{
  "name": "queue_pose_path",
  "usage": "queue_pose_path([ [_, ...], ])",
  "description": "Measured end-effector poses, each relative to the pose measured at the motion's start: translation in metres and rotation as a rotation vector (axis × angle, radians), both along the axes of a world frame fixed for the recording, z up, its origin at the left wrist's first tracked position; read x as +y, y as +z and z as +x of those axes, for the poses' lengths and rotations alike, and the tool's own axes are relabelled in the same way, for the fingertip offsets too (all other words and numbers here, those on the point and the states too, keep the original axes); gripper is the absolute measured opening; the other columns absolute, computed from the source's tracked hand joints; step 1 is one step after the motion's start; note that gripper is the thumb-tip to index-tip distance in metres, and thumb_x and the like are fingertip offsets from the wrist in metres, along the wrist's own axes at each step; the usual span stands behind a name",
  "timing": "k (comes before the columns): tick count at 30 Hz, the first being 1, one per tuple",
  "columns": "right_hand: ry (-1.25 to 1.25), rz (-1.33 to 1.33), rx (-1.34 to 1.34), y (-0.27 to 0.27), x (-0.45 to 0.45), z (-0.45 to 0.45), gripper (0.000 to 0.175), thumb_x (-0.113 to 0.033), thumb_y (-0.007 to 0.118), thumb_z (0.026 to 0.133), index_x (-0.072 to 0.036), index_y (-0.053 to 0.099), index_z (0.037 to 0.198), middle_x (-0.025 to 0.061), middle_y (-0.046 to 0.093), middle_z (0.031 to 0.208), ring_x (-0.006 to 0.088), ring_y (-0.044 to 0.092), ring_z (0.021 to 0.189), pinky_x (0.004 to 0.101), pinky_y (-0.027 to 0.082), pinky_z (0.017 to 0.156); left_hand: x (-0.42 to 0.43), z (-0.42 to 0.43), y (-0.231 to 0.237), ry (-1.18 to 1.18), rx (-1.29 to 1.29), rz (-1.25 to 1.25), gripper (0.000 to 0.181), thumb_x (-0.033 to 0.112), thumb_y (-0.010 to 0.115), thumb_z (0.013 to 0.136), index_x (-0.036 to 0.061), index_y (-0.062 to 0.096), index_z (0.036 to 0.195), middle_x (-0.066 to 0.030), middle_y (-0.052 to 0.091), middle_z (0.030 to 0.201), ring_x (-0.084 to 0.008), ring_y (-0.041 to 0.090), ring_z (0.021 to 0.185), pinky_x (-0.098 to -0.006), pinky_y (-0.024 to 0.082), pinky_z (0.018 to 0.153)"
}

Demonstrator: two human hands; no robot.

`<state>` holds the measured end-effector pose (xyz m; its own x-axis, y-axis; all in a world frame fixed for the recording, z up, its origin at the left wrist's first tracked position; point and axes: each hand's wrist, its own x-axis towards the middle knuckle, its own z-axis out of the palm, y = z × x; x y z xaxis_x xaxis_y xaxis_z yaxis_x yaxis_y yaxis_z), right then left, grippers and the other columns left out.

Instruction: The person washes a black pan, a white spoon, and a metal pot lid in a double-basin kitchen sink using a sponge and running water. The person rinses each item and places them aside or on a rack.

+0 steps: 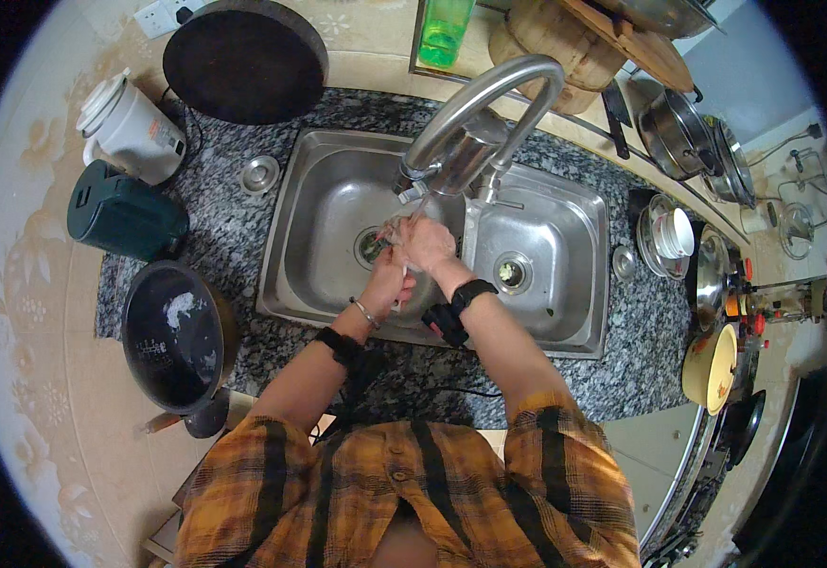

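Both of my hands are together over the left basin of a stainless steel double sink, beneath the faucet. My left hand has its fingers curled around something thin and pale that I cannot make out. My right hand lies against it, back of the hand upward, and its fingertips and whatever they touch are hidden. A thin stream of water seems to fall at the right hand. Dark green scraps show in the left drain beside my hands. In the right basin, pale scraps sit in the drain.
Left of the sink stand a dark inner pot, a dark green kettle, a white jug, a large black pan and a metal drain strainer. At right are stacked bowls, a metal strainer and a yellow enamel pot.
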<state>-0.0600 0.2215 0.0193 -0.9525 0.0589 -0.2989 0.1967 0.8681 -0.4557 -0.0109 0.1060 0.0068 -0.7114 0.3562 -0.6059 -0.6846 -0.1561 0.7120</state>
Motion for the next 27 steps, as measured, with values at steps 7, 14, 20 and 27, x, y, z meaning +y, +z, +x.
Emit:
queue_pose_path([
  [7,-0.036,-0.062,0.0,-0.011,-0.001,0.009,0.051,-0.049,0.043,0.085,-0.005,0.052,0.108,0.0246,0.061,0.095,0.0387,0.059,0.091,0.0452,0.047,0.08,-0.017,0.004,-0.005,-0.081,0.024,-0.001,0.025,0.005,0.041,0.087,0.0145,0.042,0.109,0.0015,0.04,0.063,-0.0084,0.037,0.047,-0.0226,0.03,0.037],
  [14,0.006,-0.094,0.007,-0.017,-0.002,0.012,0.038,-0.038,0.043,0.088,-0.006,0.051,0.107,0.0224,0.062,0.094,0.0395,0.059,0.089,0.0464,0.047,0.079,-0.027,0.01,0.009,-0.243,0.192,-0.096,0.033,0.005,0.043,0.084,0.0138,0.042,0.116,-0.0012,0.043,0.058,-0.0105,0.038,0.04,-0.0263,0.031,0.034],
  [20,-0.073,0.049,-0.015,-0.025,0.015,0.009,0.042,-0.036,0.041,0.09,0.002,0.048,0.106,0.0238,0.062,0.091,0.0387,0.06,0.088,0.0452,0.048,0.078,-0.029,0.017,0.015,-0.274,0.072,-0.065,0.03,0.007,0.044,0.085,0.0129,0.041,0.115,-0.0019,0.044,0.058,-0.0114,0.038,0.04,-0.0277,0.032,0.034],
  [27,-0.098,0.019,-0.064,-0.039,0.039,0.035,0.042,-0.036,0.044,0.088,-0.003,0.049,0.112,0.0202,0.063,0.097,0.0365,0.06,0.092,0.0436,0.047,0.079,-0.035,-0.005,0.013,-0.227,0.069,-0.08,0.028,0.009,0.044,0.086,0.0116,0.038,0.113,-0.0026,0.045,0.059,-0.0127,0.041,0.041,-0.029,0.034,0.035],
])
